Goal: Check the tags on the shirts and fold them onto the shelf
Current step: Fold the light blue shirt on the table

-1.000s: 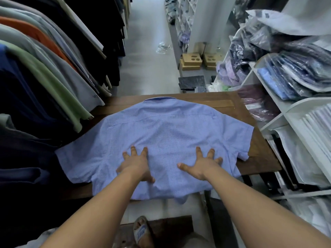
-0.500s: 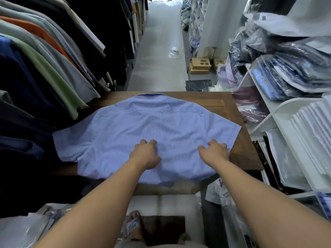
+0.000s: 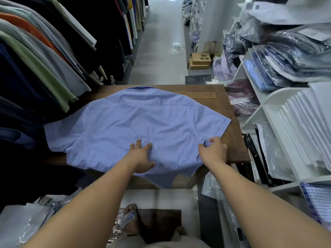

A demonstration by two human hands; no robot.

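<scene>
On the brown wooden table (image 3: 236,151), a light blue short-sleeved woven shirt (image 3: 136,122) lies spread back-up, directly ahead of and under both hands. Collar at the far edge, away from the hands; hem nearest, drooping over the near table edge. Long axis runs straight away from the person, sleeves out to either side. Left hand (image 3: 141,156) flat on the lower back panel, fingers straight and spread, pressing the cloth down. Right hand (image 3: 214,151) at the shirt's right side just below the sleeve, fingers and thumb curled, pinching a fold of cloth. Right hand is nearer that sleeve, so the first fold likely brings the right side inward toward the anchoring left hand. White shelf unit (image 3: 254,117), stacked with bagged shirts, stands right of the right hand.
</scene>
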